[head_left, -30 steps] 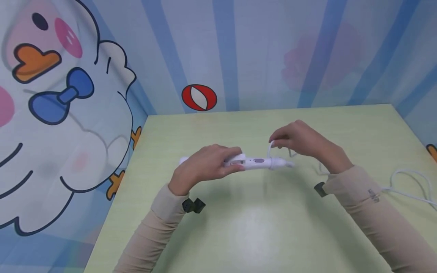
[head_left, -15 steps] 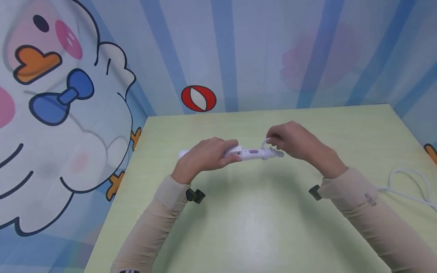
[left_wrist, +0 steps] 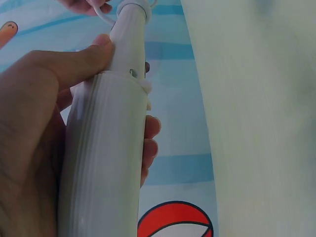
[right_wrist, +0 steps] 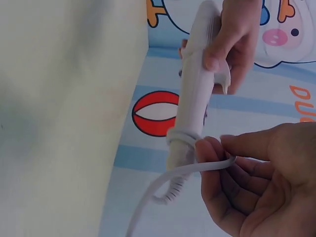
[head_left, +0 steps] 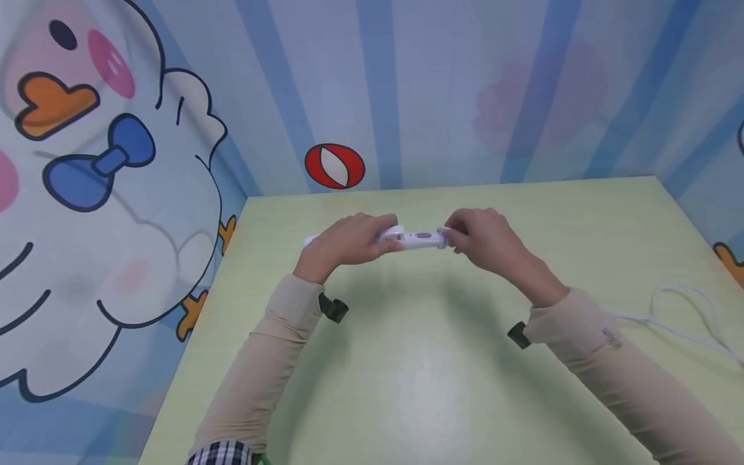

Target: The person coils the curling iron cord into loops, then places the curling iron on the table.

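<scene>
Two hands share one white curling iron (head_left: 423,240), held level above the table (head_left: 418,368). The left hand (head_left: 351,240) is wrapped round its body; the right hand (head_left: 485,240), at the tail end, pinches the cord (right_wrist: 197,168) between thumb and fingers. What looks like at least one turn of cord circles the handle, next to the ribbed sleeve (right_wrist: 173,191) where the cord leaves it. Judging by that, winding is only begun: the length in the right hand is not wrapped, and a loose loop of cord lies on the table by the right sleeve (head_left: 628,374).
</scene>
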### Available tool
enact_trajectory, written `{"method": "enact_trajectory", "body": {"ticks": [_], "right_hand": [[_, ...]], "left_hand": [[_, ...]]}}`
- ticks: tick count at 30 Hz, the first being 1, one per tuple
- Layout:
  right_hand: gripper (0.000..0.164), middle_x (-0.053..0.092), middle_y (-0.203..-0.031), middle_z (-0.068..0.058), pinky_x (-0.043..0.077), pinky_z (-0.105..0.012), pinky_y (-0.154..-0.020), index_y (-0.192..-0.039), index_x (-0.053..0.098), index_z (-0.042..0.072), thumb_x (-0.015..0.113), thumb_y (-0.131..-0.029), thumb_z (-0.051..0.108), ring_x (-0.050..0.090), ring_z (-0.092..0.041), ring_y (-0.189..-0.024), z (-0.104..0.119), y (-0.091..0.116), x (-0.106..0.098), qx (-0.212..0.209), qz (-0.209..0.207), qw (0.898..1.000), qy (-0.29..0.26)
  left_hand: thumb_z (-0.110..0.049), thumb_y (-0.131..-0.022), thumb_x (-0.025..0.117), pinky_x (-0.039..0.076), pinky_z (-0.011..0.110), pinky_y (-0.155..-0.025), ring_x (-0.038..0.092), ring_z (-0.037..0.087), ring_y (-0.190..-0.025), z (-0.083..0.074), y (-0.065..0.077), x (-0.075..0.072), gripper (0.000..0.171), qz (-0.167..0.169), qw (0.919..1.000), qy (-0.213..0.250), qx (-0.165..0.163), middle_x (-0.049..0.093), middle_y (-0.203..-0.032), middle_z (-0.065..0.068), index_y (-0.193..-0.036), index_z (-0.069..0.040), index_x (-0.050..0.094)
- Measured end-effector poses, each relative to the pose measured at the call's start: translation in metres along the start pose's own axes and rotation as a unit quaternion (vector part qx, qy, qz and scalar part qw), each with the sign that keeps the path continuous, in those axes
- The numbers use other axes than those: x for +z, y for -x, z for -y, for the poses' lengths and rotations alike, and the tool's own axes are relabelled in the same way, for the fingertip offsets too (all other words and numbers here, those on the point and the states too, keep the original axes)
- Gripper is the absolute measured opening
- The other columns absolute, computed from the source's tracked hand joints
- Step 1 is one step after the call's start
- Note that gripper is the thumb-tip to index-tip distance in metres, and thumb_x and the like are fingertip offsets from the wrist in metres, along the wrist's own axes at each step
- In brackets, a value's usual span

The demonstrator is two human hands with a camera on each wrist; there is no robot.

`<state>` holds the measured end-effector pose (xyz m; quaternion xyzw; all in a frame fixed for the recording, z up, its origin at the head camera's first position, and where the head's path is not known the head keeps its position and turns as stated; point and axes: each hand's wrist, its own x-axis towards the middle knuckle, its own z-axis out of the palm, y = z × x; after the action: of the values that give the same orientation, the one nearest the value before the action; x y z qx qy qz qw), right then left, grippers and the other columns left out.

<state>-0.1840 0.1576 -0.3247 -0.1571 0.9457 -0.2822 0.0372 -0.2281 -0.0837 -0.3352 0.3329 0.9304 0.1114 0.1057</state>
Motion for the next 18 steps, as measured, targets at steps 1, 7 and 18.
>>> {"method": "enact_trajectory", "body": {"ticks": [1,7,18], "right_hand": [[0.022,0.067,-0.087,-0.009,0.044,-0.029,-0.055,-0.105,0.062,0.003,0.054,-0.093,0.02,0.061,-0.017,-0.069,0.0,-0.001,0.002,0.007,-0.004,1.0,-0.007],[0.023,0.067,-0.083,-0.006,0.041,-0.03,-0.055,-0.106,0.061,0.003,0.055,-0.093,0.021,0.059,-0.02,-0.068,-0.002,-0.001,0.011,0.029,-0.035,0.998,-0.05],[0.024,0.068,-0.099,-0.01,0.049,-0.037,-0.071,-0.11,0.061,0.005,0.06,-0.09,0.017,0.065,-0.022,-0.09,-0.014,-0.002,0.034,0.004,-0.067,0.987,-0.143]], "left_hand": [[-0.049,-0.09,0.05,0.042,0.028,-0.058,0.052,0.013,-0.069,0.002,-0.002,-0.001,0.033,0.003,1.0,0.006,-0.004,0.054,-0.083,-0.003,-0.109,-0.023,0.047],[-0.051,-0.089,0.05,0.043,0.031,-0.06,0.053,0.015,-0.071,0.011,-0.01,-0.002,0.039,0.014,0.9984,0.047,-0.027,0.055,-0.088,-0.001,-0.114,-0.021,0.045],[-0.048,-0.088,0.053,0.044,0.031,-0.064,0.054,0.015,-0.073,0.027,-0.015,-0.002,0.036,-0.008,0.9948,0.092,-0.042,0.056,-0.086,-0.001,-0.106,-0.018,0.046]]}}
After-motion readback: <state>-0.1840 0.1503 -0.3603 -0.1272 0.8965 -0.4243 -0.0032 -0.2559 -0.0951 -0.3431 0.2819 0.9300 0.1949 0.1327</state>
